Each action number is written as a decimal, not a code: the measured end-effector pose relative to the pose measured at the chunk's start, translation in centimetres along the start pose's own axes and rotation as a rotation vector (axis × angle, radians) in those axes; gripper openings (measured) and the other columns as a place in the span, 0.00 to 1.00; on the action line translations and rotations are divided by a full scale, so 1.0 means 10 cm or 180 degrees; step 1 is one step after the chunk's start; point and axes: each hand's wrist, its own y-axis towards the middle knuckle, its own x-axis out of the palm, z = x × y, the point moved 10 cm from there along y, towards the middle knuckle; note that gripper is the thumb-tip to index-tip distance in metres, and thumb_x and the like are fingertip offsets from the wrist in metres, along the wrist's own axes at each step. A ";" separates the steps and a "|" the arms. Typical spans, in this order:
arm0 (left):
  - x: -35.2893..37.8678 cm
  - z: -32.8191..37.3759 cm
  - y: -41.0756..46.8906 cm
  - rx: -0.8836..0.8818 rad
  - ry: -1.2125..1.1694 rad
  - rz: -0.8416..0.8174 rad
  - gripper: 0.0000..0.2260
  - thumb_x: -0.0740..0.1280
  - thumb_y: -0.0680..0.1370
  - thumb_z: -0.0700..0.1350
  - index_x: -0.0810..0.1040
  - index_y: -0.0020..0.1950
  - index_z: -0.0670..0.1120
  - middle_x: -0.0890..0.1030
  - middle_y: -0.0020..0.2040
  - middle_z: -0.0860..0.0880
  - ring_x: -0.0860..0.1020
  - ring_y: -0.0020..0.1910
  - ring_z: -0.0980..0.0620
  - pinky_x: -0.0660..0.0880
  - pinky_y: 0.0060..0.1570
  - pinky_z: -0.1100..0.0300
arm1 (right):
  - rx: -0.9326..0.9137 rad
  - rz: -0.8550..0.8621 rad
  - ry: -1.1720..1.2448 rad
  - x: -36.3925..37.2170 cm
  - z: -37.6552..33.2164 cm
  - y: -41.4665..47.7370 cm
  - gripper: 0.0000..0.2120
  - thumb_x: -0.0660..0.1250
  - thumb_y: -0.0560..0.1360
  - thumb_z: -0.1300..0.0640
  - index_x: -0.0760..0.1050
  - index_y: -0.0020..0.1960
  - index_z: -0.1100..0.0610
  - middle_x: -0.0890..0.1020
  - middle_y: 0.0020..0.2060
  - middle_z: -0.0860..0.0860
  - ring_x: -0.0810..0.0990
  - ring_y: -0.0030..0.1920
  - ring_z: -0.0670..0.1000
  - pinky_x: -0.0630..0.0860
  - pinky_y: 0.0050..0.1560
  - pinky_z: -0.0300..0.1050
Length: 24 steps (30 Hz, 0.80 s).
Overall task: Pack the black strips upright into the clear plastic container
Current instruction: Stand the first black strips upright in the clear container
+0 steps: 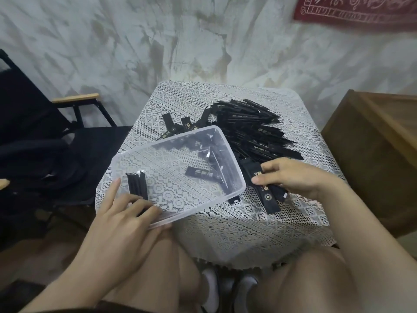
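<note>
— Pinching a few black strips (268,193), the right grip (293,177) sits just beside the clear plastic container (162,141); the left grip (121,213) clasps its tilted near rim.
— Risk: the upright strips (136,186) inside may topple if that tilt shifts.

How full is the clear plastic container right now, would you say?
Mostly empty: a small upright bunch of strips stands in the container by the left hand; the big pile lies outside it.
</note>
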 end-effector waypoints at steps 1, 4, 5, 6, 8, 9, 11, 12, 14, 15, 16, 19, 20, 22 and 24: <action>0.00 0.01 -0.01 -0.0020 0.0003 -0.0010 0.21 0.58 0.81 0.59 0.86 0.48 0.48 0.83 0.43 0.51 0.81 0.48 0.41 0.56 0.76 0.35 | -0.0043 0.0015 0.0089 -0.02 -0.01 -0.03 0.11 0.74 0.76 0.58 0.83 0.56 0.62 0.87 0.49 0.60 0.84 0.47 0.55 0.78 0.47 0.44; 0.02 0.01 -0.02 -0.0063 -0.0007 -0.0034 0.19 0.60 0.79 0.58 0.86 0.48 0.48 0.84 0.44 0.51 0.81 0.48 0.41 0.54 0.77 0.35 | -0.0320 0.0317 0.0278 -0.14 -0.20 -0.17 0.11 0.73 0.75 0.57 0.83 0.56 0.58 0.87 0.47 0.56 0.85 0.46 0.54 0.78 0.47 0.48; 0.02 0.02 -0.03 -0.0074 -0.0018 -0.0031 0.19 0.60 0.79 0.58 0.86 0.48 0.48 0.84 0.44 0.51 0.81 0.48 0.41 0.54 0.77 0.34 | -0.0480 0.0477 0.0393 -0.19 -0.33 -0.25 0.12 0.73 0.74 0.56 0.82 0.56 0.57 0.87 0.47 0.56 0.85 0.45 0.54 0.78 0.45 0.48; 0.02 0.01 -0.03 -0.0090 -0.0025 -0.0028 0.19 0.60 0.79 0.58 0.86 0.48 0.48 0.84 0.44 0.51 0.81 0.48 0.41 0.54 0.77 0.34 | -0.0684 0.0591 0.0566 -0.22 -0.49 -0.34 0.14 0.73 0.73 0.56 0.82 0.57 0.57 0.87 0.47 0.56 0.85 0.44 0.54 0.79 0.43 0.47; 0.02 0.01 -0.04 -0.0128 -0.0034 -0.0034 0.20 0.60 0.79 0.59 0.86 0.48 0.47 0.84 0.44 0.51 0.80 0.48 0.41 0.54 0.77 0.34 | -0.1133 0.0588 0.0874 -0.12 -0.89 -0.55 0.16 0.73 0.72 0.55 0.81 0.59 0.59 0.87 0.47 0.56 0.85 0.43 0.56 0.80 0.41 0.49; 0.02 0.01 -0.05 -0.0141 -0.0039 -0.0041 0.20 0.60 0.79 0.59 0.86 0.48 0.47 0.84 0.44 0.51 0.80 0.49 0.41 0.54 0.77 0.34 | -0.1322 0.0539 0.0867 0.01 -1.10 -0.63 0.15 0.73 0.73 0.56 0.81 0.59 0.59 0.87 0.46 0.56 0.86 0.43 0.57 0.81 0.42 0.51; 0.03 0.01 -0.05 -0.0173 -0.0037 -0.0071 0.20 0.60 0.79 0.59 0.85 0.47 0.47 0.83 0.44 0.51 0.80 0.49 0.41 0.54 0.76 0.34 | -0.1556 0.0578 0.0355 0.41 -1.42 -0.67 0.09 0.73 0.76 0.57 0.81 0.56 0.57 0.87 0.44 0.54 0.86 0.41 0.52 0.82 0.43 0.45; 0.03 0.01 -0.05 -0.0195 -0.0038 -0.0094 0.19 0.60 0.79 0.59 0.85 0.47 0.48 0.83 0.44 0.51 0.80 0.49 0.41 0.54 0.76 0.34 | -0.1601 0.0682 -0.0078 0.63 -1.52 -0.62 0.08 0.73 0.77 0.55 0.81 0.55 0.55 0.87 0.44 0.52 0.85 0.42 0.49 0.81 0.46 0.43; 0.05 0.01 -0.05 -0.0245 -0.0049 -0.0135 0.19 0.60 0.79 0.58 0.84 0.46 0.48 0.83 0.43 0.50 0.80 0.49 0.41 0.54 0.77 0.34 | -0.1551 0.0970 -0.1006 1.00 -1.61 -0.41 0.10 0.72 0.77 0.48 0.78 0.54 0.52 0.85 0.46 0.51 0.83 0.48 0.54 0.79 0.52 0.51; 0.05 0.01 -0.05 -0.0274 -0.0049 -0.0155 0.18 0.61 0.79 0.58 0.84 0.45 0.47 0.83 0.43 0.50 0.80 0.49 0.41 0.54 0.77 0.34 | -0.1444 0.1087 -0.1444 1.15 -1.60 -0.30 0.12 0.70 0.78 0.45 0.76 0.56 0.51 0.84 0.48 0.52 0.82 0.51 0.57 0.77 0.53 0.52; 0.06 0.00 -0.06 -0.0296 -0.0051 -0.0176 0.17 0.61 0.79 0.57 0.84 0.45 0.47 0.83 0.43 0.50 0.80 0.49 0.41 0.54 0.77 0.34 | -0.1307 0.1159 -0.1817 1.27 -1.56 -0.17 0.14 0.68 0.79 0.44 0.75 0.58 0.52 0.84 0.52 0.54 0.80 0.55 0.61 0.75 0.53 0.52; 0.07 0.00 -0.06 -0.0301 -0.0076 -0.0203 0.15 0.63 0.78 0.56 0.83 0.46 0.47 0.83 0.43 0.50 0.80 0.50 0.42 0.53 0.77 0.35 | -0.0953 0.1057 -0.2340 1.56 -1.37 0.16 0.16 0.67 0.80 0.44 0.72 0.59 0.55 0.82 0.54 0.58 0.79 0.58 0.64 0.72 0.49 0.53; 0.06 0.00 -0.07 -0.0292 -0.0075 -0.0192 0.15 0.63 0.78 0.56 0.83 0.46 0.47 0.83 0.43 0.50 0.79 0.50 0.42 0.52 0.78 0.36 | -0.0893 0.1017 -0.2401 1.63 -1.33 0.23 0.16 0.67 0.80 0.45 0.71 0.58 0.56 0.82 0.54 0.59 0.78 0.57 0.65 0.70 0.47 0.52; 0.05 0.01 -0.07 -0.0274 -0.0097 -0.0138 0.14 0.64 0.78 0.55 0.83 0.45 0.47 0.83 0.44 0.50 0.80 0.49 0.42 0.52 0.78 0.36 | -0.0808 0.0953 -0.2445 1.70 -1.28 0.31 0.17 0.67 0.80 0.44 0.71 0.58 0.57 0.81 0.54 0.60 0.78 0.58 0.65 0.70 0.47 0.53; 0.03 0.02 -0.07 -0.0263 -0.0151 -0.0062 0.13 0.65 0.78 0.55 0.82 0.46 0.47 0.82 0.46 0.49 0.80 0.49 0.42 0.54 0.77 0.35 | -0.0700 0.0868 -0.2409 1.70 -1.27 0.33 0.19 0.69 0.78 0.41 0.71 0.57 0.56 0.81 0.54 0.59 0.77 0.58 0.64 0.71 0.49 0.52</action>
